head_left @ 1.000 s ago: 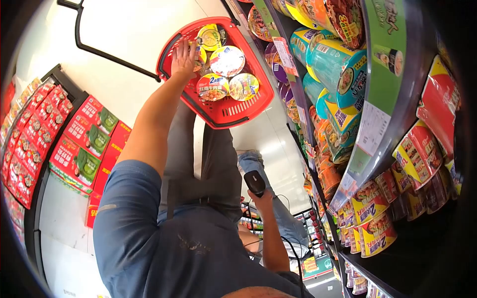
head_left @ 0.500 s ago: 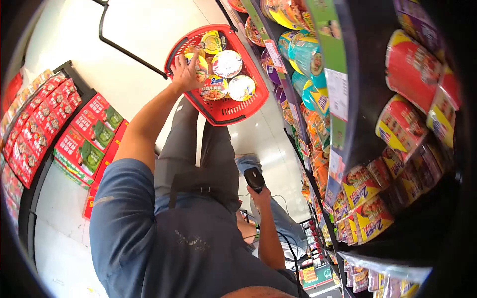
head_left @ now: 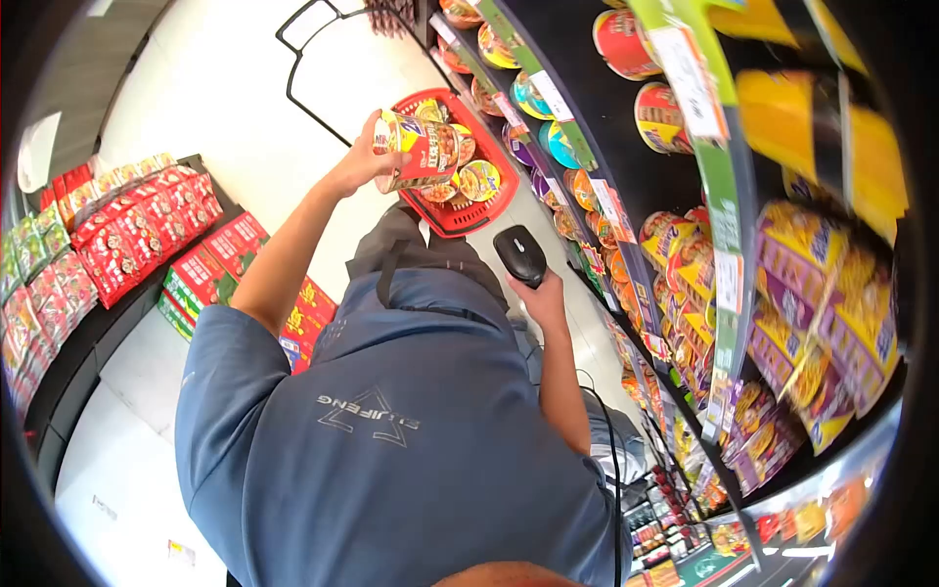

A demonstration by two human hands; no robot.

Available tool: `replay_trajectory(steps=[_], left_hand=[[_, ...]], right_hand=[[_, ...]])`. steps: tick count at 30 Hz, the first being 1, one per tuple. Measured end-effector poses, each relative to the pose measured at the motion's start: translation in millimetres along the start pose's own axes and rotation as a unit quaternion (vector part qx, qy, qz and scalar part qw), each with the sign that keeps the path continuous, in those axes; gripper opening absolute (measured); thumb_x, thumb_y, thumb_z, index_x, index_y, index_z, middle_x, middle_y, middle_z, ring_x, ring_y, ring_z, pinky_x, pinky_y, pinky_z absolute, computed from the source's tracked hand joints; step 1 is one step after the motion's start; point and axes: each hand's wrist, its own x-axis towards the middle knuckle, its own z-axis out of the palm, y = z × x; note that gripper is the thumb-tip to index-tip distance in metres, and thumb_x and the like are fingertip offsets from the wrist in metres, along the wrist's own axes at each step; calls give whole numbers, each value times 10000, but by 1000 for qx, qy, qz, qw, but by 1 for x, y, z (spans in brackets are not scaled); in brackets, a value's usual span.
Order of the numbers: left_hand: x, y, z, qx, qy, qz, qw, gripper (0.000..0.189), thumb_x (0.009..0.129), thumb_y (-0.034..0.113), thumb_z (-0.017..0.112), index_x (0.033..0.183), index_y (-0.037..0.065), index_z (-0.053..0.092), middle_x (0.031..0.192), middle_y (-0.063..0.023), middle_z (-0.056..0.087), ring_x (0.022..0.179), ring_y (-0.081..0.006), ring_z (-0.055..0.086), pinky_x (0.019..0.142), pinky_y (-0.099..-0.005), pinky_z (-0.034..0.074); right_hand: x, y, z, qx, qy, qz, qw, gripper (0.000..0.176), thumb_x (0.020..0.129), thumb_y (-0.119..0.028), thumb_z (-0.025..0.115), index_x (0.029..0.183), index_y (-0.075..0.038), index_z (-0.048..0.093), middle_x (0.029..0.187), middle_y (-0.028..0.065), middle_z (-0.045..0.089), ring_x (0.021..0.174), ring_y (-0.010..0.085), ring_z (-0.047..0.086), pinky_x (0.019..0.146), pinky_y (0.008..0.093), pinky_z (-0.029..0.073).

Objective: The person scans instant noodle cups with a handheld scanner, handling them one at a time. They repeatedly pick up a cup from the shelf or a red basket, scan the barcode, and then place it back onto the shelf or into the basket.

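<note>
My left hand (head_left: 362, 164) is closed around a red and yellow instant noodle cup (head_left: 430, 149), held on its side above the red shopping basket (head_left: 505, 166). Several other noodle cups (head_left: 479, 181) lie in the basket, partly covered by the held cup. My right hand (head_left: 540, 293) grips a black handheld barcode scanner (head_left: 519, 252) near my right hip. The scanner's wide head points up and forward, and its grip is mostly hidden in my palm.
Shelves on the right carry noodle cups (head_left: 660, 117) and bagged noodles (head_left: 822, 293), with price tags (head_left: 690, 83) along the edges. Red packets (head_left: 147, 230) and red boxes (head_left: 240, 245) stand on the left. A black metal frame (head_left: 291, 83) rises by the basket.
My left hand was reaching into the basket among the cups; now it has lifted one cup out. My right hand has moved up and forward with the scanner. The view has shifted.
</note>
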Motion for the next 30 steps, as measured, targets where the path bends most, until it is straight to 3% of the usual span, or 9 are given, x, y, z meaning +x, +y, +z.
replay_trajectory(steps=[3,4,8,15,17,19,21,24,30], left_hand=[[-30,32,23,-103,35,3,994,1071,743,343,770,1520,138,62,1289,-219,471,1185,-239,472,913,-507,447],[-38,36,33,-96,29,20,995,1054,772,541,671,1527,167,36,1345,-243,432,1159,-345,492,915,-563,429],[-54,61,49,-208,-55,-85,973,1017,773,730,524,1509,155,119,1417,-333,317,1242,-464,422,942,-615,407],[-73,84,81,-265,-128,-26,955,970,776,720,536,1491,171,179,1420,-270,353,1260,-439,428,978,-622,386],[-77,91,86,-264,-159,14,951,993,771,594,650,1501,138,155,1410,-250,369,1264,-392,434,989,-552,413],[-91,101,96,37,-20,285,958,1090,685,436,792,1502,95,155,1390,-222,392,1262,-346,438,1011,-471,415],[-119,135,99,114,-40,299,947,1188,563,332,870,1494,75,178,1400,-218,372,1288,-350,403,1056,-423,372],[-132,162,101,346,-90,416,836,1233,473,348,849,1476,32,206,1461,-213,294,1396,-361,264,1138,-416,225],[-151,191,113,427,-151,470,758,1161,445,346,845,1436,71,307,1460,-253,281,1387,-411,263,1120,-457,252]], right_hand=[[-8,-28,-9,44,8,-58,997,348,739,-168,784,1018,12,679,886,119,720,803,165,675,748,326,523],[-12,-35,-12,53,9,-99,994,354,737,-157,785,1027,15,677,910,123,720,830,164,675,772,321,520],[-29,-47,-23,78,11,-165,983,384,731,-140,791,1047,42,671,951,130,722,880,164,678,815,310,515],[-50,-52,-36,114,37,-227,967,384,727,-135,794,1047,37,671,970,134,722,886,158,677,818,301,511],[-59,-54,-41,133,51,-241,960,378,728,-125,796,1046,36,670,974,126,721,887,153,672,817,299,510],[-71,-58,-48,154,67,-251,953,373,729,-114,798,1045,35,670,977,119,720,888,148,668,817,297,508],[-84,-58,-58,206,58,-233,949,354,737,-90,798,1046,29,671,972,93,716,880,132,654,810,292,505],[-95,-56,-72,259,27,-192,946,408,721,-73,811,1083,23,650,1003,67,693,907,119,618,841,292,483],[-107,-59,-85,262,39,-210,941,483,708,-75,819,1138,19,622,1045,67,681,939,124,604,863,292,470]])
